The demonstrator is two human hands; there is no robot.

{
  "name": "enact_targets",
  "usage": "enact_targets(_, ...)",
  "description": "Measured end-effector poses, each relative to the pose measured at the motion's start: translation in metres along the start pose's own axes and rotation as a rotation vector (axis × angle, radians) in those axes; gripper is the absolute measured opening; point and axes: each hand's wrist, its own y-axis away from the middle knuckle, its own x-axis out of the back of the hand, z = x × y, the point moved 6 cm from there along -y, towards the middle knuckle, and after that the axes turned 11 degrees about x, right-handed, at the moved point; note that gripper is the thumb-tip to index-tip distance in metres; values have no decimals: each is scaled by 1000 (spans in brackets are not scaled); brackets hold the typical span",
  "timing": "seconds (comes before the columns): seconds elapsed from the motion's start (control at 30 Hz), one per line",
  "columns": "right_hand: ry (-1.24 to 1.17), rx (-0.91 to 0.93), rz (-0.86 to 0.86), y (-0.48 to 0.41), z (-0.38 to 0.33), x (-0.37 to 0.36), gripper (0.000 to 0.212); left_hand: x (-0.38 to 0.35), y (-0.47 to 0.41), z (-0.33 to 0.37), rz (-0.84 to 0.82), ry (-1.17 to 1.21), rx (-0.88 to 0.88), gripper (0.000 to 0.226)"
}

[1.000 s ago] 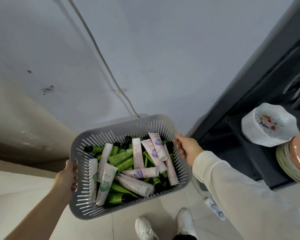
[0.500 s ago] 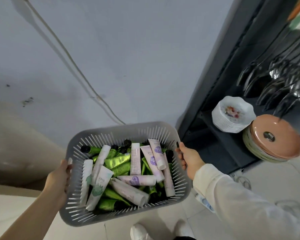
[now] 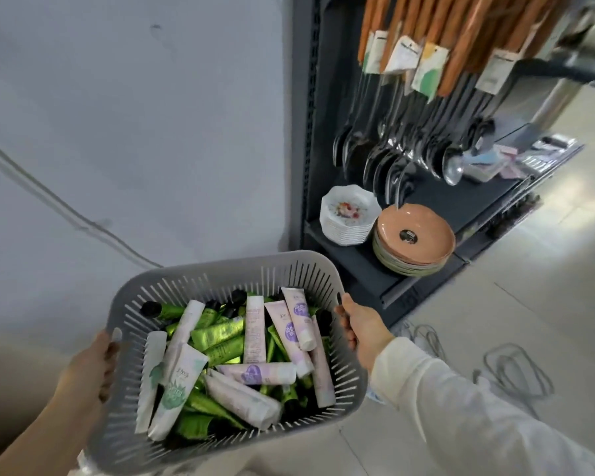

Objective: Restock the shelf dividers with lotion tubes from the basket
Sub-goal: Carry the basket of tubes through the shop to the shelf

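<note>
"Two hands, state?"
"Both on the basket (image 3: 220, 280). The left hand (image 3: 90, 369) grips the left end with fingers curled into the handle slot. The right hand (image 3: 361, 328) is wrapped over the right rim. Neither holds anything else"
"Where's the stock?"
"All the lotion tubes (image 3: 255, 372) lie loose in the basket, which is carried in the air in front of the body, near the dark shelf unit (image 3: 351, 262). Shelf dividers aren't in view. What shows of this bay is tableware and ladles"
"Step?"
"My read is carrying the basket to the shelf, nothing placed yet. To do it well: hold it level, since the pile is loose and heaped. Grip both ends until it's set down, then free one hand to pick. Mind the cable (image 3: 516, 371) on the floor (image 3: 547, 269)"
"Counts?"
"One basket. Lilac-print tubes (image 3: 282, 333): six showing. White tubes with green print (image 3: 177, 386): three. Green tubes (image 3: 217, 333): at least five, more are buried, no exact count. On the shelf there's one stack of white bowls (image 3: 349, 218) and one stack of orange plates (image 3: 414, 235). Hanging ladles (image 3: 392, 163) are too blurred to count"
</note>
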Motion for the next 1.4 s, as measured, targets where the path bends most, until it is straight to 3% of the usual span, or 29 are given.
enact_targets(0.2, -45, 10, 77, 40, 18, 97, 41, -48, 56, -38, -120, -65, -2, 33)
enact_targets(0.47, -153, 9, 168, 85, 64, 225, 39, -129, 134, -91, -256, -170, 5, 40)
enact_targets(0.8, -318, 1, 421, 141, 115, 354, 38, -239, 214, -127, -419, -371, -95, 35)
enact_targets(1.4, -486, 57, 886, 212, 114, 475, 37, -435, 317, -123, -761, -592, -86, 39)
